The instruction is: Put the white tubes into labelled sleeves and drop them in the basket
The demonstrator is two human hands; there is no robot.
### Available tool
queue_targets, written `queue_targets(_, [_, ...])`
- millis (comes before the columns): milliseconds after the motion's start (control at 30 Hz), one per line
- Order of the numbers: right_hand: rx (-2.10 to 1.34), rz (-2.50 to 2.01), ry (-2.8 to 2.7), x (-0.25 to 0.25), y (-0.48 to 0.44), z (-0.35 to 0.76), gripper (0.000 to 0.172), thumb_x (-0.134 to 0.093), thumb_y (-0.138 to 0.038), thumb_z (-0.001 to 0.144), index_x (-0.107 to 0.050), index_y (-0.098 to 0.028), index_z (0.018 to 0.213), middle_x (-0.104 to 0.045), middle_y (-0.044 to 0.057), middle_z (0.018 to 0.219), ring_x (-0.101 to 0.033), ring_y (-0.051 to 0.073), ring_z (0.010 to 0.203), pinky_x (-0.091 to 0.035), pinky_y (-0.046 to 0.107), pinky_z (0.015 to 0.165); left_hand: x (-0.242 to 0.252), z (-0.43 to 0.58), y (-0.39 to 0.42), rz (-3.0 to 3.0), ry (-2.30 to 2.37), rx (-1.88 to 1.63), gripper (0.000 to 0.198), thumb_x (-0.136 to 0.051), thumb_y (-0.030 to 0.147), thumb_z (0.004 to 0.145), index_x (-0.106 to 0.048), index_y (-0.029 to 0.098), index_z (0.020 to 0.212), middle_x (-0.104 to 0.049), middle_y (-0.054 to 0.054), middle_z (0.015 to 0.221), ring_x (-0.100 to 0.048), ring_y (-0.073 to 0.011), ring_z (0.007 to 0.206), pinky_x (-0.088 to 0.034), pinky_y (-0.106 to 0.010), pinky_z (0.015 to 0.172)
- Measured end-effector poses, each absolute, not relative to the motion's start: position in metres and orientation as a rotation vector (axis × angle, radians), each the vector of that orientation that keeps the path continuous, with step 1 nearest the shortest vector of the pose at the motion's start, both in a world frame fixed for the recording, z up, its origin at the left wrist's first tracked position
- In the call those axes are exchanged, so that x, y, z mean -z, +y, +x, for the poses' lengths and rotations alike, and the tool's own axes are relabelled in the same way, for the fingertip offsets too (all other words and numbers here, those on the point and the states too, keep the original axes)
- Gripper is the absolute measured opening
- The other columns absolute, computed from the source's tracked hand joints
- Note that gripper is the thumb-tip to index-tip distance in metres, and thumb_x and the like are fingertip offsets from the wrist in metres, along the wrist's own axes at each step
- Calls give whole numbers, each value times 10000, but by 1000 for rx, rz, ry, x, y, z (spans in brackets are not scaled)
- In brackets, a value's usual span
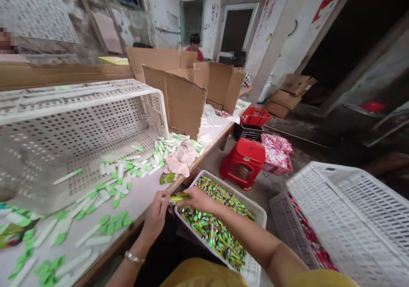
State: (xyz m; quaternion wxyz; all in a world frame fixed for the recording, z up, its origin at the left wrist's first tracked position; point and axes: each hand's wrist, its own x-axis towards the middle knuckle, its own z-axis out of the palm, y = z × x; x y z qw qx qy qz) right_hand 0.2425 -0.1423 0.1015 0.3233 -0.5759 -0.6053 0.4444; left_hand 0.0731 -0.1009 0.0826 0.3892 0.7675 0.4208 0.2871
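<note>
Yellow sleeves (204,276) are reaching over a white tray (236,193) heaped with small packets (211,227). The left hand (155,216) and right hand (200,199) are clamping their fingers on one green-and-yellow packet (177,198), beside the wooden table edge (128,231). A tipped white crate (79,138) is filling the tabletop's far left.

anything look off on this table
The white plastic crate lies on its side on the table, which looks odd, and loose green-and-white sticks are strewn across the tabletop around it, as if spilled.
</note>
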Motion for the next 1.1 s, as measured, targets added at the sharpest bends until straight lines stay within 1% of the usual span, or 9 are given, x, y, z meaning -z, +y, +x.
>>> queue_targets(133, [-1107,-1483,-1642,-96,-148,241,189,-609,-327,706,-650,-159,629,-523,-56,509,-464,110,532,-323,199,511,-80,80,-109,1987,1094,-738,226,-315,346,860,-483,195,849,-567,-5,721,-542,-170,684,-407,-287,663])
queue_targets(333, [-1271,-1520,-1614,-56,-165,260,307,-470,-408,776,-614,-182,625,-599,8,566,-551,174,574,-408,260,563,-52,85,-106,2019,1024,-613,241,-349,348,861,-517,180,895,-582,-15,767,-533,-154,708,-402,-275,679])
queue_targets(467, [-769,-2043,-1534,-16,-181,300,195,-477,-337,736,-596,-200,661,-634,76,714,-598,231,742,-422,316,699,-31,72,-58,2185,1216,-436,216,-385,307,847,-550,167,834,-586,-31,784,-529,-157,716,-395,-267,666])
queue_targets(600, [-724,-2097,-1331,7,-188,316,218,-405,-398,742,-525,-221,697,-615,81,725,-601,253,740,-443,365,705,-22,73,14,2333,1479,-278,247,-333,190,858,-571,129,844,-578,-98,876,-526,-188,843,-387,-289,743])
queue_targets(767, [-859,-1871,-1149,-5,-167,283,305,-348,-525,794,-481,-252,763,-539,7,596,-544,205,563,-451,343,589,-10,91,65,2371,1567,-246,260,-409,123,814,-531,115,1043,-517,-146,1075,-473,-219,1003,-366,-313,823])
queue_targets(833, [-886,-1773,-1201,-17,-152,269,353,-352,-556,790,-505,-250,706,-537,6,589,-534,197,565,-443,335,594,-5,92,68,2384,1596,-224,266,-405,103,806,-537,111,1037,-521,-155,1069,-467,-234,1011,-365,-337,830])
queue_targets(933, [-748,-1673,-1317,-35,-128,256,396,-476,-580,714,-511,-216,563,-555,26,637,-535,207,668,-424,328,655,-1,82,64,2396,1618,-198,236,-393,84,800,-572,90,953,-554,-167,999,-466,-257,1014,-350,-376,857])
queue_targets(1033, [-807,-1605,-1232,-45,-107,246,383,-558,-563,660,-543,-187,587,-530,6,579,-490,167,579,-393,286,570,-2,61,56,2379,1636,-199,245,-383,74,795,-575,76,948,-571,-171,962,-476,-267,1010,-343,-390,869])
queue_targets(1100, [-875,-1563,-1154,-49,-96,238,367,-603,-539,626,-545,-179,589,-500,-14,528,-439,136,514,-356,262,511,-7,44,47,2355,1656,-206,291,-370,77,803,-540,80,1039,-572,-159,983,-492,-251,996,-358,-367,854])
